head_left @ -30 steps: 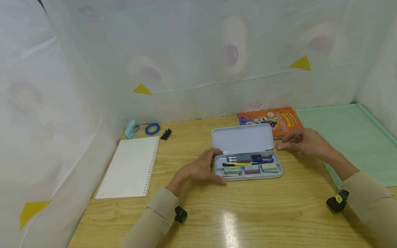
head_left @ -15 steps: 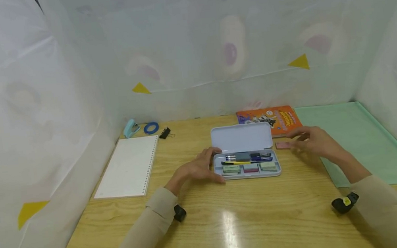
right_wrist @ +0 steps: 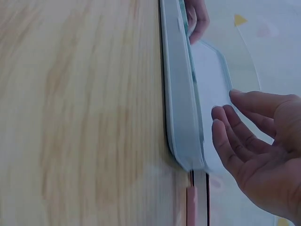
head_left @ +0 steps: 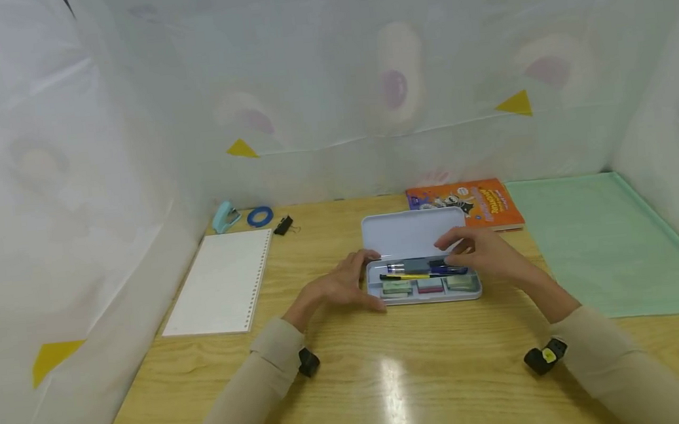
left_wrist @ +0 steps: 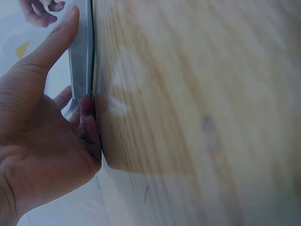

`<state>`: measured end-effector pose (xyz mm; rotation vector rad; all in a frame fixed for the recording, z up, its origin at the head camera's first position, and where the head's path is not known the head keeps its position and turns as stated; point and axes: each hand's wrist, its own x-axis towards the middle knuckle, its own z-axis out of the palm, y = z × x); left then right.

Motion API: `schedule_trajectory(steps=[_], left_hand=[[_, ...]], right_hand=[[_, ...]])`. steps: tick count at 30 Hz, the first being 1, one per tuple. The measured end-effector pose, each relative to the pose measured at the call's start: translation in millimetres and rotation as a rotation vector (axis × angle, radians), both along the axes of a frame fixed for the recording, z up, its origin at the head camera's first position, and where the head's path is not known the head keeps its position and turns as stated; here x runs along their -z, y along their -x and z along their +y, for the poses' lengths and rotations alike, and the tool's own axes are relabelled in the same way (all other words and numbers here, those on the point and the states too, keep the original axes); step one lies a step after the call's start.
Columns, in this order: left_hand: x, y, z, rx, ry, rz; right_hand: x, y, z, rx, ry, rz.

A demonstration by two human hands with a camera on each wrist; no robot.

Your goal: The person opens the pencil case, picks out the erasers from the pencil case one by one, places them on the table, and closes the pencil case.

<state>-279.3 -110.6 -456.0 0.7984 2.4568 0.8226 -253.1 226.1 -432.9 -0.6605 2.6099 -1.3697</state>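
Note:
A pale blue pencil case (head_left: 373,298) lies on the table with its lid (head_left: 412,234) raised at the back. My left hand (head_left: 342,287) grips its left end, thumb along the front side and fingers round the back corner. Inside the long compartment lie several pens and a yellow-and-black pen (head_left: 410,277). Small green and pink erasers (head_left: 429,286) fill the front compartments. Over the right end hovers my right hand (head_left: 484,252), fingers loosely bent and nothing between them. A pink eraser (right_wrist: 192,207) shows past the case's right end in the right wrist view; the right hand hides it from the head.
An orange book (head_left: 492,204) lies behind the case. A green translucent folder (head_left: 613,247) is at the right. To the left are a white notebook (head_left: 219,285), a light blue stapler (head_left: 225,217), a blue tape roll (head_left: 260,216) and a black binder clip (head_left: 283,225).
My right hand has let go of the pink eraser on the table right of the case, then moved left over the case. My left hand stays at the left end.

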Motion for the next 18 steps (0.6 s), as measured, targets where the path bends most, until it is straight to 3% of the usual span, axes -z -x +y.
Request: schedule_trajectory(steps=[7,18], left_hand=[[-4.0,-0.4,0.9,-0.011,-0.01,-0.03],[-0.9,1.5,0.4,-0.011,-0.001,-0.033]], right_hand=[[7.7,3.5,-28.5,0.035,-0.064,0.017],[17.0,4.2,-44.4,0.059,-0.082,0.032]])
